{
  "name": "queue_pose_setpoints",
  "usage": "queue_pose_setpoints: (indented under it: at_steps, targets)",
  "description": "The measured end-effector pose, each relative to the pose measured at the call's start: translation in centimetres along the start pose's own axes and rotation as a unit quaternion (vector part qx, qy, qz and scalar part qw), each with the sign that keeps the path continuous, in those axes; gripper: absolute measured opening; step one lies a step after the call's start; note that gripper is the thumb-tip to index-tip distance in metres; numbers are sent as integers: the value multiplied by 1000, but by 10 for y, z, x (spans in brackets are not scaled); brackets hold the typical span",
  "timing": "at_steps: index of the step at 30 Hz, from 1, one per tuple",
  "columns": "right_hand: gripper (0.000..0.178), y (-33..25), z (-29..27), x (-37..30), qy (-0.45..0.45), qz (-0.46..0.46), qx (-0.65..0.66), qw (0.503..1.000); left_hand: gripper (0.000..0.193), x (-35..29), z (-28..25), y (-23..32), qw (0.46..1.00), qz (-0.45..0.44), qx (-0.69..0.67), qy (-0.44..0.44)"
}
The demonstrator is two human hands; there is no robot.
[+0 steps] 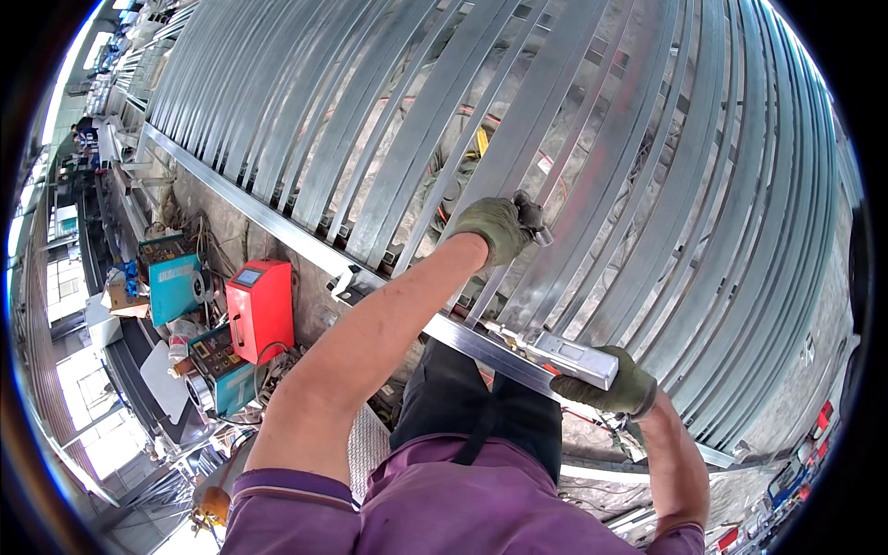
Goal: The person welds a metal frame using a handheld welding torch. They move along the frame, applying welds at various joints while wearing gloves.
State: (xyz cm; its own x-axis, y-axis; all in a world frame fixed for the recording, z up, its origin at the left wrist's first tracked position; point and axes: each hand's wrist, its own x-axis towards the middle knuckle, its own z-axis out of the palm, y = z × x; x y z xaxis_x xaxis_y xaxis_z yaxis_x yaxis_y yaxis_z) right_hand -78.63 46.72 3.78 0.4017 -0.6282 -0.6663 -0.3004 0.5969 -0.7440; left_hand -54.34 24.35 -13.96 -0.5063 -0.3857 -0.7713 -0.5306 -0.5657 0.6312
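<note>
Many slats (pixel 546 111) lie before you, a red machine (pixel 268 314) leftward, your left hand (pixel 495 231) gripping apparently a dark fitting (pixel 530 216), your right hand (pixel 622 384) a silver block (pixel 575 359).

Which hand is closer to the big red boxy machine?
Left. The green-gloved left hand is right of the red machine; the green-gloved right hand is farther right, at a silver rectangular block.

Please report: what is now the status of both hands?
Left green-gloved hand: holding dark metal piece. Right green-gloved hand: gripping silver box-shaped piece. Long grey metal slats underneath.
</note>
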Motion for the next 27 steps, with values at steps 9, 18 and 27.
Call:
queue_pose_setpoints:
  at_steps: [9, 18, 27]
  targets:
    - [53, 16, -1, 23, -51, 8, 6, 999, 36, -11, -1, 17, 907, 43, 415, 63]
    - [47, 15, 2, 34, -69, -6, -9, 998, 45, -26, 3, 29, 883, 41, 459, 93]
    - [49, 8, 2, 33, -66, 27, -55, 996, 46, -31, 5, 38, 870, 19, 486, 81]
